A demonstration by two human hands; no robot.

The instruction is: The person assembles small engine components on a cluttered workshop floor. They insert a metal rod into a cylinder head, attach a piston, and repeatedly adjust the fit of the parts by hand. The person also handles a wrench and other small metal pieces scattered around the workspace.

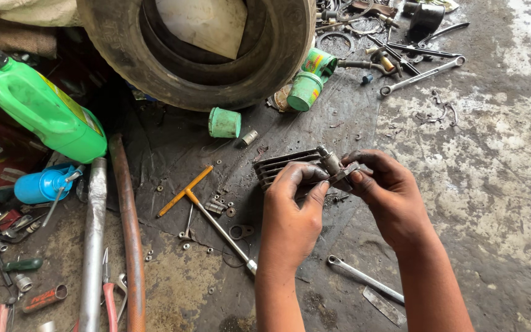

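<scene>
Both hands are grease-blackened and work together just above a dark, oily sheet spread on the concrete floor (pixel 493 154). The left hand (pixel 290 215) is closed around the near edge of a finned metal cylinder head (pixel 281 166), its ribs parallel, dull grey and soiled. The right hand (pixel 388 197) pinches a small cylindrical metal fitting (pixel 332 163) at the head's right end, thumb and forefinger closed on it; whether the fitting is attached to the head cannot be told.

Left of the left hand lies a T-handle wrench (pixel 207 206) with a yellow crossbar and a slim steel shaft, amid scattered nuts and washers. Just below the right hand rests a bright ring spanner (pixel 364 278), and beside it a flat metal strip (pixel 383 305). Beyond the hands stand a worn rubber tyre (pixel 278 61), a green plastic cap (pixel 224 122) and two green tins (pixel 311 77). Far to the left are a green plastic jug (pixel 44 110), a blue oil can (pixel 44 184) and two long pipes (pixel 109 246), one rusty.
</scene>
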